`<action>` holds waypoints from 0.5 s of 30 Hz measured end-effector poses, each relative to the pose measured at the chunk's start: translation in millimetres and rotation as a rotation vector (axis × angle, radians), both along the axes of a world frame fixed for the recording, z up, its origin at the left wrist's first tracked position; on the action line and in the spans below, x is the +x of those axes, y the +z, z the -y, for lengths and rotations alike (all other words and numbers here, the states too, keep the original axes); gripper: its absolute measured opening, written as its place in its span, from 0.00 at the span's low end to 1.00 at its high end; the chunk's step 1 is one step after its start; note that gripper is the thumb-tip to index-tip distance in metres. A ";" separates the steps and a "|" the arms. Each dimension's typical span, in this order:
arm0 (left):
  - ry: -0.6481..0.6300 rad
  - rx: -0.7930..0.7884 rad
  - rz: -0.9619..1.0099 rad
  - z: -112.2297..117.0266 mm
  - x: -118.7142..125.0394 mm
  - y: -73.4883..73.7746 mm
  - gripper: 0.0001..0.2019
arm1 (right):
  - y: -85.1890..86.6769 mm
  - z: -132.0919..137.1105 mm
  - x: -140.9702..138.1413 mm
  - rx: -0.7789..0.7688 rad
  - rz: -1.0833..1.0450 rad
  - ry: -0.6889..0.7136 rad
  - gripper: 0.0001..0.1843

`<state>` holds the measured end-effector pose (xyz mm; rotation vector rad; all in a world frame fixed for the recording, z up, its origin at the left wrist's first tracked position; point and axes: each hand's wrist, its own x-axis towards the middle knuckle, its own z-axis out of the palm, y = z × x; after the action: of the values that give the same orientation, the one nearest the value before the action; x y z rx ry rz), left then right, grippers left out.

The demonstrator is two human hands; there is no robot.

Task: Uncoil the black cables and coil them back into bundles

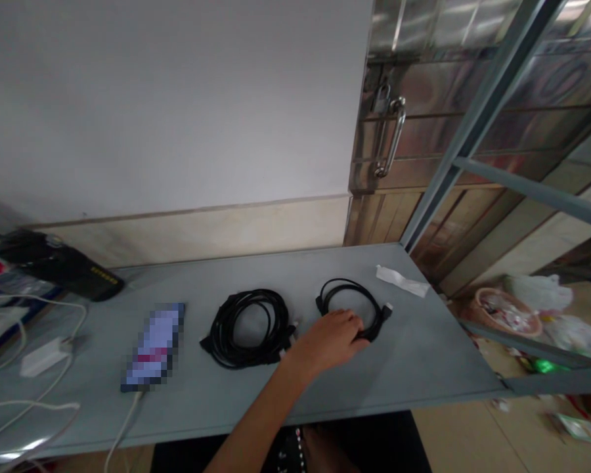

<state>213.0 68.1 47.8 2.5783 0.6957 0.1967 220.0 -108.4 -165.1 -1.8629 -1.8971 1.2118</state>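
My left hand reaches from the bottom middle across the grey table. Its fingers curl over the near side of a small coil of black cable, which lies flat with a plug end at its right. A bigger coil of black cable lies just to the left of the hand, apart from it. My right hand is out of sight.
A phone on a white lead lies left of the coils. White cables and a charger crowd the left end beside a black device. A white wrapper sits at the back right corner. A metal frame post rises there.
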 end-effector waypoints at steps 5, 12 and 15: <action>-0.015 -0.011 -0.049 25.1 -4.1 6.2 0.15 | 7.4 1.6 1.1 0.002 -0.069 -0.015 0.18; 0.098 -0.187 0.068 55.9 -24.3 29.8 0.11 | 17.6 4.1 2.5 0.002 -0.118 -0.027 0.19; 0.224 -0.385 0.345 67.9 -36.9 38.0 0.10 | 20.8 5.6 2.0 0.004 -0.129 -0.028 0.19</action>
<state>176.1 0.3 85.8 2.0332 0.7995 0.5116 222.0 -114.0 -144.3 -1.7579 -1.7987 1.2855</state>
